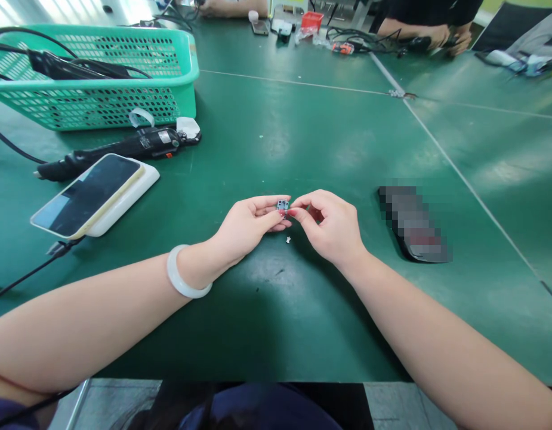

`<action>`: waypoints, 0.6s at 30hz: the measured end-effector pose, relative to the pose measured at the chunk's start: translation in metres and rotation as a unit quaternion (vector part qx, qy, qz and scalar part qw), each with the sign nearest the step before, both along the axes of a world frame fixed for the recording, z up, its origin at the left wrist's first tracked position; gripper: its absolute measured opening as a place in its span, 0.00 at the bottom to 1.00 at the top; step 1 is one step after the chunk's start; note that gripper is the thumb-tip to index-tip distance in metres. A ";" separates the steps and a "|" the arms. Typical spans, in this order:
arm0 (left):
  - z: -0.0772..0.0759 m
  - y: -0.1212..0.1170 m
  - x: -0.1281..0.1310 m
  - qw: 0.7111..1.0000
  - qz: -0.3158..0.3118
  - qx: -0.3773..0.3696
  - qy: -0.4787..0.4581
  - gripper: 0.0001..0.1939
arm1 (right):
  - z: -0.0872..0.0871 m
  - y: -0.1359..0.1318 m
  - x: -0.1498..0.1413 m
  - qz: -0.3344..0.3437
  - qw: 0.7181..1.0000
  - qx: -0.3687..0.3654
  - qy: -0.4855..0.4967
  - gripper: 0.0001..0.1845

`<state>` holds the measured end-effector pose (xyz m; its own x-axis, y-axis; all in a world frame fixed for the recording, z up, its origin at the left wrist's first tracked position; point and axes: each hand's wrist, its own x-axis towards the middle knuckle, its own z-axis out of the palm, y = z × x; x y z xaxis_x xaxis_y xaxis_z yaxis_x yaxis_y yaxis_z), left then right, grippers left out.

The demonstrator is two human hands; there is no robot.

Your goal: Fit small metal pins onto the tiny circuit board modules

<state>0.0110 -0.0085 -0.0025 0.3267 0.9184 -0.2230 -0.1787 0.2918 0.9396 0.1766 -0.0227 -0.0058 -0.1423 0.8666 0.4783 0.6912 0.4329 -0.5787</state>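
Over the green tabletop, my left hand (253, 221) pinches a tiny blue-green circuit board (282, 205) between thumb and fingers. Small parts show on the board's face, too fine to make out. My right hand (324, 224) meets it from the right, thumb and forefinger pressed together at the board's right edge. Whatever those right fingertips hold, if anything, is hidden. Just below the fingertips a small whitish piece (289, 240) lies on the table. A pale bangle (186, 272) circles my left wrist.
To the left lie a phone (92, 194) on a white block, a black electric screwdriver (123, 149) and a green basket (168, 98) holding black cables. A dark, pixelated object (412, 224) rests at right. Across the table are other people's hands (446, 42), cables and a red box (311, 21).
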 end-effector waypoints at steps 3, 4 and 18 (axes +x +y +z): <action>-0.003 0.002 0.000 1.000 0.011 -0.012 -0.027 0.16 | -0.001 0.000 0.000 0.013 1.000 0.003 0.015 0.05; -0.004 0.002 0.000 0.999 0.011 -0.012 -0.029 0.17 | -0.002 0.001 0.000 0.013 1.000 0.004 0.020 0.06; -0.004 -0.002 -0.003 0.988 -0.006 0.126 0.087 0.21 | -0.004 0.003 -0.002 -0.022 0.984 -0.093 0.149 0.06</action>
<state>0.0080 -0.0110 -0.0066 0.3158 0.9479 -0.0408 -0.0064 0.0452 0.9990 0.1747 -0.0192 -0.0095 0.0208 0.9450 0.3265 0.4939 0.2742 -0.8251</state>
